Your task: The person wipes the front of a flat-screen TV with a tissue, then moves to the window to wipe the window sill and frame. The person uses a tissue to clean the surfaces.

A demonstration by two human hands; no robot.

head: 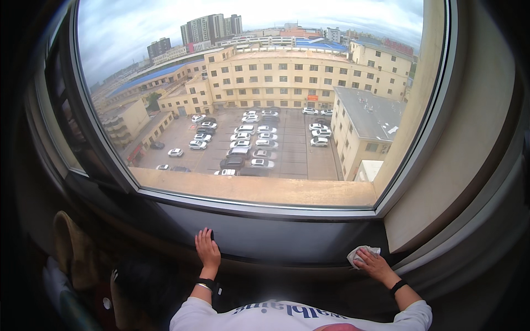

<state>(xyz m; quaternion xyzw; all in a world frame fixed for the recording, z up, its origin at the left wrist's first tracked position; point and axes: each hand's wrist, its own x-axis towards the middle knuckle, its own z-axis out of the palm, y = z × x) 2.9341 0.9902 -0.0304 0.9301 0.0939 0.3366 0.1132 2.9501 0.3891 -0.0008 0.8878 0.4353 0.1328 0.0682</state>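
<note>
Along the foot of a large window runs a dark, glossy window sill (269, 240). My right hand (374, 265) presses a folded white cloth (360, 254) against the sill's front edge, near its right end. Further left, my left hand (207, 248) rests on the sill's front edge, fingers pointing to the glass. A small dark object shows beside its fingertips; whether the hand touches or holds it, I cannot tell. Both wrists wear black bands.
The window's metal frame (256, 207) borders the sill. At the right are a pale wall reveal (447, 165) and a grey curtain (468, 248). A tan, rounded furniture piece (68, 244) stands at lower left. Outside lie parked cars and buildings.
</note>
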